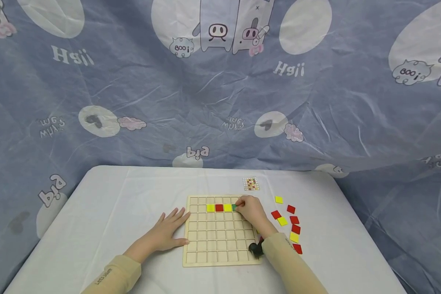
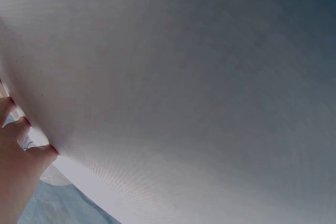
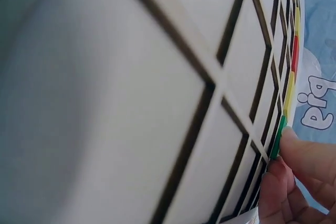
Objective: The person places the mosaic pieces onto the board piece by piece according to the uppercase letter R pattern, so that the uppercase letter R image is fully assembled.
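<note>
A wooden grid board lies on the white table. In its second row from the back sit a yellow tile, a red tile and another yellow tile, side by side. My right hand pinches a green tile at the cell just right of them; whether it is fully seated I cannot tell. Spread fingers of my left hand touch the board's left edge. Only part of the left hand shows in the left wrist view.
Loose red tiles and yellow tiles are scattered right of the board. A small card with a coloured grid pattern lies behind it. A black object sits by the right wrist. A patterned cloth hangs behind the table.
</note>
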Available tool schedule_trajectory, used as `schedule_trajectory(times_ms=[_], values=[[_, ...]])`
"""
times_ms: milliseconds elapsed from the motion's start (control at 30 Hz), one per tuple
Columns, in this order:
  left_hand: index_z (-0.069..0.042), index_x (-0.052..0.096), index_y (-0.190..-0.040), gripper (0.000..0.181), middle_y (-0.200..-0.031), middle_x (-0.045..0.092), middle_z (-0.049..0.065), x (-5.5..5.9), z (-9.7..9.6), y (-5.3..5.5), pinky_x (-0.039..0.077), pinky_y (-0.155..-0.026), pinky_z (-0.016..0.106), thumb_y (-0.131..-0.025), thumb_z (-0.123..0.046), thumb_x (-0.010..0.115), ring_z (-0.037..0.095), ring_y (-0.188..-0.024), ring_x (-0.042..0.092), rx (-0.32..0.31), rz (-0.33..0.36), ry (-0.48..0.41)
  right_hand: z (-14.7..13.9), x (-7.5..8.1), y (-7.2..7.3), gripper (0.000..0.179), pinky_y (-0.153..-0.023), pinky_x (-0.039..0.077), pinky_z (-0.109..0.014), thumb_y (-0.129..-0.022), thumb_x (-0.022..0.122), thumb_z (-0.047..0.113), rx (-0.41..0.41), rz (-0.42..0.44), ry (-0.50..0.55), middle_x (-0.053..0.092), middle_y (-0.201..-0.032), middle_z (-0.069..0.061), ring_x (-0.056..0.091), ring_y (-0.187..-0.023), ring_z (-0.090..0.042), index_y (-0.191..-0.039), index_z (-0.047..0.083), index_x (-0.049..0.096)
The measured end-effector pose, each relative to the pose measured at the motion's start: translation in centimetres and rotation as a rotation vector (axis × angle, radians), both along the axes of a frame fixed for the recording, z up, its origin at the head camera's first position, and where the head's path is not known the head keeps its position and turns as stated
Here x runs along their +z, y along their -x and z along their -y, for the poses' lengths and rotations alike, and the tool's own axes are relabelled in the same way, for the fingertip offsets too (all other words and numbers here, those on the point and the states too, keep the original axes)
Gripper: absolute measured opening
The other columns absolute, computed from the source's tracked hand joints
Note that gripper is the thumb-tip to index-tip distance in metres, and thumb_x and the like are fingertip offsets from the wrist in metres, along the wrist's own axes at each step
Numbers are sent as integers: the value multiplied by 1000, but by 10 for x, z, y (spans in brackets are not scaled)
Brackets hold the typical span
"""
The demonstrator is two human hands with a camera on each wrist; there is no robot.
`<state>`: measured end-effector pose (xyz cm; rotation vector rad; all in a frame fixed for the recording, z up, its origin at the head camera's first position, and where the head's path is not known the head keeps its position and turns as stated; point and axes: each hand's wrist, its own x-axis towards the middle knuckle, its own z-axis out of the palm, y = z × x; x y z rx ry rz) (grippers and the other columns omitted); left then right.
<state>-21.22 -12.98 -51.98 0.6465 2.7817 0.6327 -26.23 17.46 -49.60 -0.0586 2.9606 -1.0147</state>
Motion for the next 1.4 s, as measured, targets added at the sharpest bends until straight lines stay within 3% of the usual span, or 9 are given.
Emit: schedule_trajectory(times_ms=[167, 367, 633, 900, 1067, 1400], values=[[-17, 34, -154, 90, -163, 26, 11, 1, 1, 0, 10, -119, 66, -82, -58, 69, 37, -152, 17, -1, 7, 0, -1, -1, 0, 4, -59, 47, -24, -84, 76, 7, -15, 15, 9, 67, -74, -3, 56, -64, -12, -87, 5, 74], [-17, 35, -154, 90, -163, 26, 11, 1, 1, 0, 10, -118, 67, -82, -58, 69, 37, -152, 17, -5, 8, -1, -19, 5, -4, 10, -68, 54, -30, -88, 74, 13, -42, 43, 60, 70, -86, -4, 62, -76, -14, -96, 7, 74], [-17, 35, -154, 90, -163, 26, 11, -2, 2, 0, 10, -118, 67, -81, -58, 70, 37, -152, 18, 2, 8, -3, -75, 12, -12, 18, -69, 56, -31, -91, 69, 12, -221, 31, 73, 71, -95, -13, 63, -76, -18, -105, 1, 71], [-17, 36, -153, 90, -162, 27, 11, -1, 1, 1, 11, -119, 67, -81, -57, 70, 37, -151, 19, -1, 1, -6, -103, 5, -28, 28, -75, 56, -32, -88, 73, 14, -333, 162, 36, 67, -101, -19, 58, -83, -24, -109, -4, 67], [-17, 35, -154, 90, -163, 26, 11, -2, 1, 1, 10, -119, 67, -81, -57, 70, 37, -152, 18, -2, 1, -7, -102, 1, -30, 32, -73, 55, -31, -84, 79, 13, -354, 179, -1, 65, -101, -19, 56, -85, -27, -109, -3, 67], [-17, 35, -154, 90, -163, 26, 11, -3, 1, 1, 9, -119, 66, -82, -57, 70, 37, -152, 17, -3, 7, -17, -103, -3, -29, 26, -64, 48, -25, -82, 80, 13, -303, 183, 10, 61, -89, -12, 54, -77, -22, -101, 0, 67]])
